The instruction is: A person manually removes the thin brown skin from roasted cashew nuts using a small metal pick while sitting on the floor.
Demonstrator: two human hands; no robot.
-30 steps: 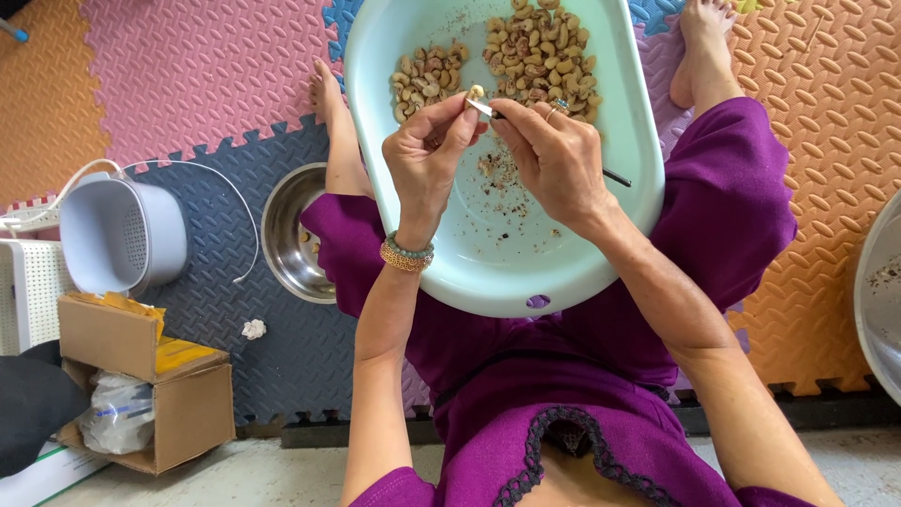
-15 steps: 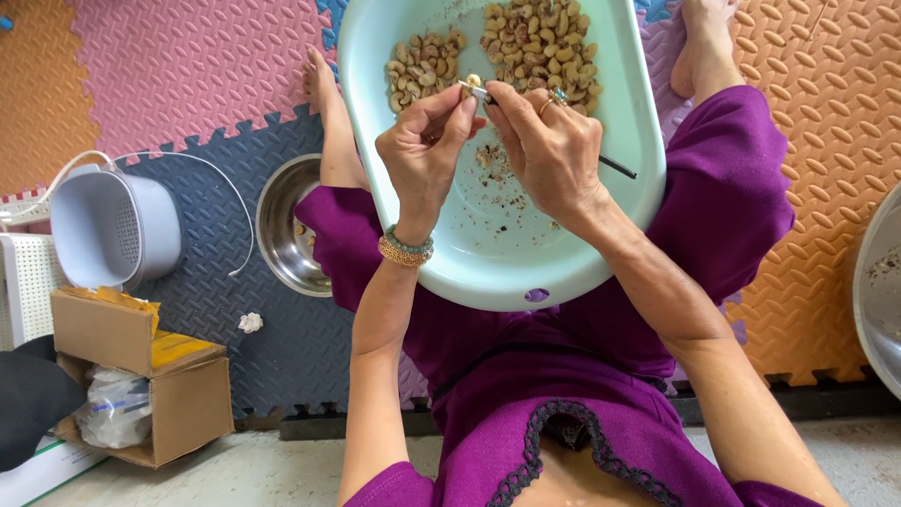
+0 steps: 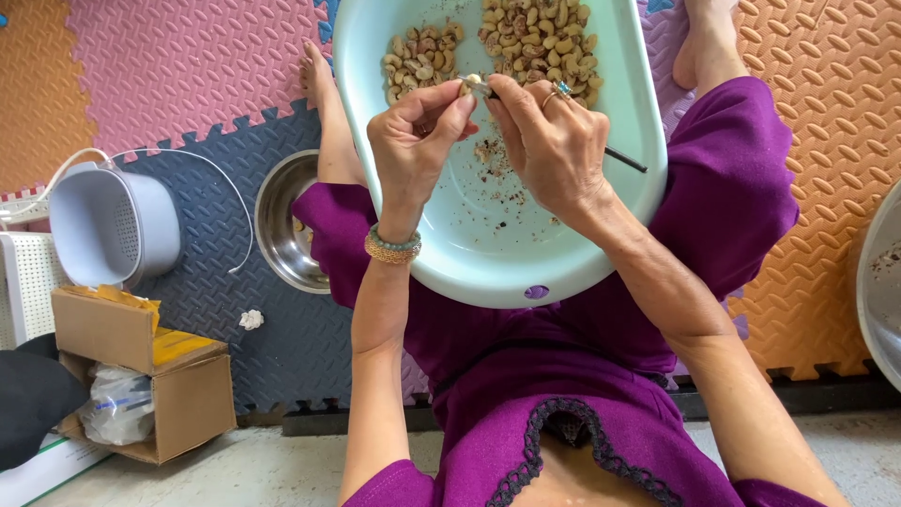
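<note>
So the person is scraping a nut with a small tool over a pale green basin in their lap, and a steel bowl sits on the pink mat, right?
Not quite: the head view shows the steel bowl on the dark blue-grey mat, not pink. The rest holds: left hand pinches the nut, right hand holds the tool over the basin.

Pale mint basin (image 3: 601, 235), purple dress (image 3: 582, 376), pink, orange, navy textured mats (image 3: 188, 66).

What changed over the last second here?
Both hands drifted slightly up the picture, along with the whole scene. The left hand still pinches a cashew; the right hand still works the thin tool on it over the pale green basin. Nothing taken or released.
</note>
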